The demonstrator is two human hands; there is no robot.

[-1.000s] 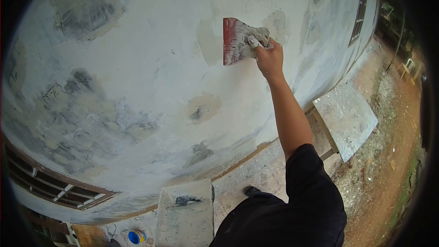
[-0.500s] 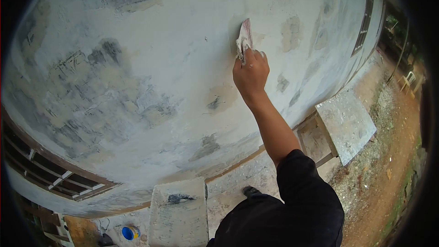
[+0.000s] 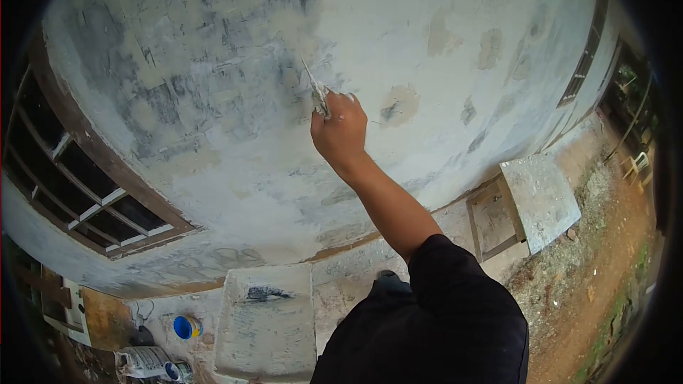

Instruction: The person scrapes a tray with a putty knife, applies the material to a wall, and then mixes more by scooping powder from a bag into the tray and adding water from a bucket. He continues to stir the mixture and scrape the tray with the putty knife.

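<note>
My right hand [image 3: 341, 131] is closed around a putty knife [image 3: 315, 87] smeared with whitish filler. Its thin blade points up and to the left, seen nearly edge-on against the wall [image 3: 398, 35]. Around the blade the wall carries grey and beige smeared patches, densest to the upper left. More filler dots my knuckles. A smaller beige patch [image 3: 399, 105] lies to the right of my hand. My left hand is out of view.
A barred window [image 3: 107, 199] sits at the left. Below are a pale, stained board [image 3: 267, 341], a blue-lined bucket [image 3: 186, 327] and another small tub [image 3: 178, 371]. A splattered wooden platform [image 3: 541, 195] stands right, with a chair [image 3: 635, 167] farther off.
My right hand with the putty knife has moved left and down across the wall, and the blade has turned more edge-on. The view has shifted toward the left window.
</note>
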